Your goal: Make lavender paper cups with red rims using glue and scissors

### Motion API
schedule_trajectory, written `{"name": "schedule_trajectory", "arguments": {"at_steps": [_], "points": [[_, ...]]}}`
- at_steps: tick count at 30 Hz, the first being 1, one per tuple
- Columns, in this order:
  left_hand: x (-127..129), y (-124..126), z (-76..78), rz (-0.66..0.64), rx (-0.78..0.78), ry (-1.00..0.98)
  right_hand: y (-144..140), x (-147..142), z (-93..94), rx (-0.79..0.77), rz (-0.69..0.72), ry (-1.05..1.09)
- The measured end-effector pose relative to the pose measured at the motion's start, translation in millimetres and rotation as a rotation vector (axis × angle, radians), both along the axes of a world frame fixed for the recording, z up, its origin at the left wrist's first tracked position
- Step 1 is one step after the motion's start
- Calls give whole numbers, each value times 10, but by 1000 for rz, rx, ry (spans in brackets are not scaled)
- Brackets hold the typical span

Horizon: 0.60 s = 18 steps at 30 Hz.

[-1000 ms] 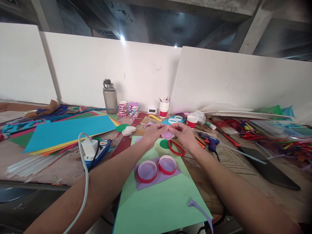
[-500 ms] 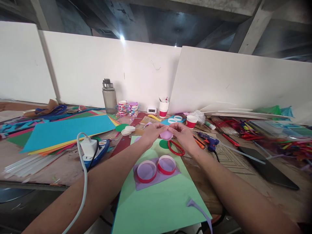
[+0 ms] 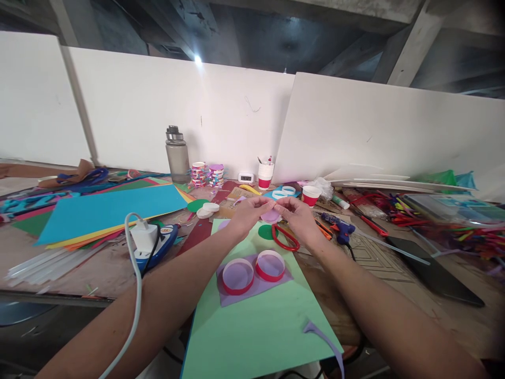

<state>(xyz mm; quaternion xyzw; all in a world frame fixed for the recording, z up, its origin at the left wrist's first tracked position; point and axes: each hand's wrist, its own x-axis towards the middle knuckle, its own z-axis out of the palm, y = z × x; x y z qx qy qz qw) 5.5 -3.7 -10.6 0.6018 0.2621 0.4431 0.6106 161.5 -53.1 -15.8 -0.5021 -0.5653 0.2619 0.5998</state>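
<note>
My left hand [image 3: 254, 213] and my right hand [image 3: 294, 213] meet at the far end of the light green paper sheet [image 3: 260, 337]. Thumbs and fingers pinch a small round purple paper piece [image 3: 270, 216] by its upper edge, one hand on each side. Just below it are a green paper disc [image 3: 265, 232] and the red-handled scissors [image 3: 287, 243], partly hidden by my right hand. Nearer to me, two red-and-white cup rings [image 3: 238, 288] stand on a purple paper piece [image 3: 258, 291]. A thin purple paper offcut [image 3: 323, 339] lies at the sheet's right edge.
On the left are stacked coloured papers [image 3: 110, 210] and a blue power strip [image 3: 168, 239] with a white cable. A bottle [image 3: 177, 155] and paper cups [image 3: 265, 176] stand at the back. A blue glue gun [image 3: 343, 230] and a dark flat board [image 3: 434, 279] lie right.
Both hands stay together on the purple round piece, fingers shifting slightly at its upper edge. The things on the table have not moved.
</note>
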Motion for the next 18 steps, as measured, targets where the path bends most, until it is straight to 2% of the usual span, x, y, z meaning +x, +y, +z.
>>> {"name": "schedule_trajectory", "arguments": {"at_steps": [3, 9, 15, 18], "points": [[-21, -3, 27, 0, 79, -41, -19, -6, 20, 46, 12, -23], [-65, 0, 57, 19, 185, -70, -49, -20, 42, 92, -72, -94], [-62, -10, 57, 24, 186, -55, -55, -12, 50, 129, -94, -114], [-47, -10, 62, 33, 92, -118, -63, -35, 55, 113, -44, -83]]}}
